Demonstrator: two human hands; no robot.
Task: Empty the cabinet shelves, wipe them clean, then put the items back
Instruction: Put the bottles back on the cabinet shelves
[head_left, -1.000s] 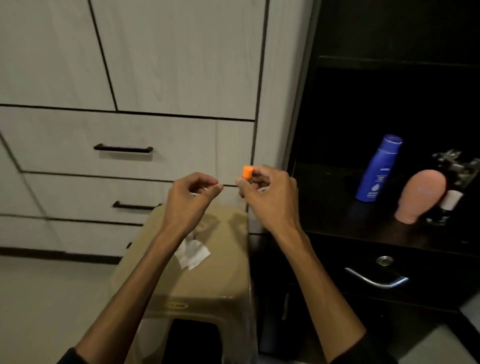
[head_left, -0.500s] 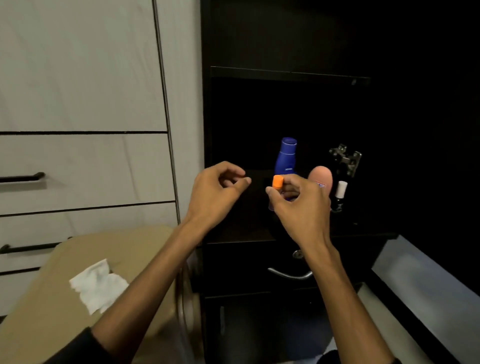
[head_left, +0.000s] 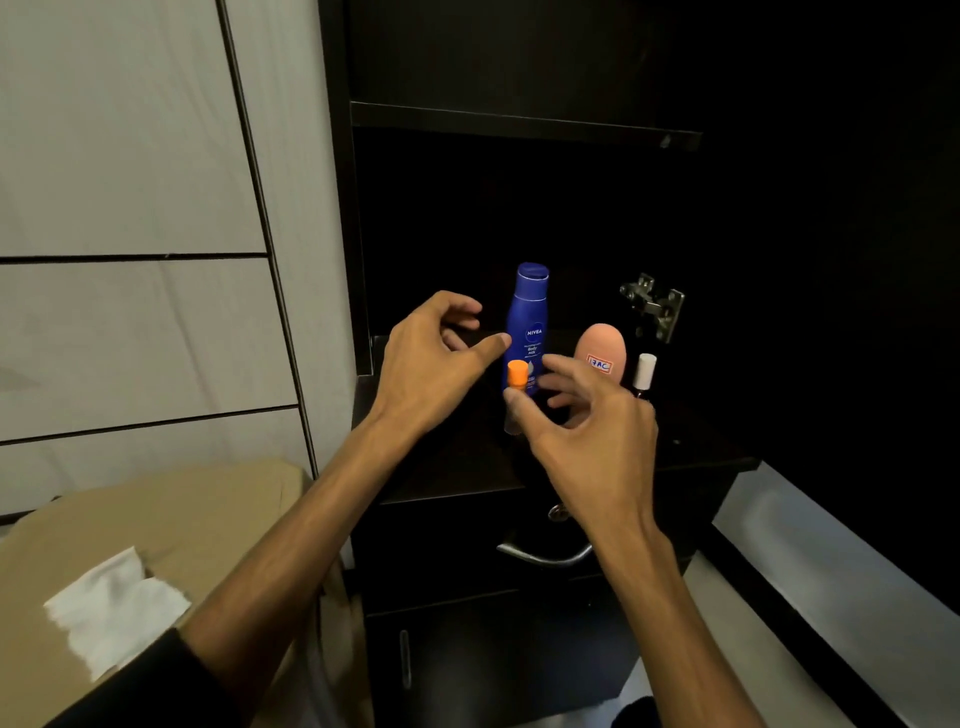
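White tissue (head_left: 111, 605): laid crumpled on the tan stool, at the far left, well apart from the cabinet.
Tan stool (head_left: 208, 525): seen just beside the dark cabinet, in front of pale drawer fronts.
Dark cabinet (head_left: 519, 119): an open compartment is shown, with a shelf edge above and a drawer with a curved metal handle (head_left: 543, 555) below.
Left hand (head_left: 431, 364): held over the left part of the shelf; the grip is released, the fingers loosely curled and the thumb pointed toward the orange cap, nothing held.
Small orange-capped bottle (head_left: 516, 374): seen upright at the shelf front, directly before the blue bottle; its clear body is largely hidden behind the right thumb.
Right hand (head_left: 582, 426): the grip is set on the small bottle, the thumb tip laid against it just under the cap while the other fingers are spread beyond it; whether it is fully grasped cannot be told.
Blue Nivea body milk bottle (head_left: 529, 317): stood upright behind the small bottle, between the two hands.
Pink rounded bottle (head_left: 600, 353): stood on the shelf to the right, partly covered by the right fingers.
White-capped dark vial (head_left: 644, 371): placed just beside the pink bottle.
Metal hinge (head_left: 653, 306): fixed on the cabinet's right wall, above the vial.
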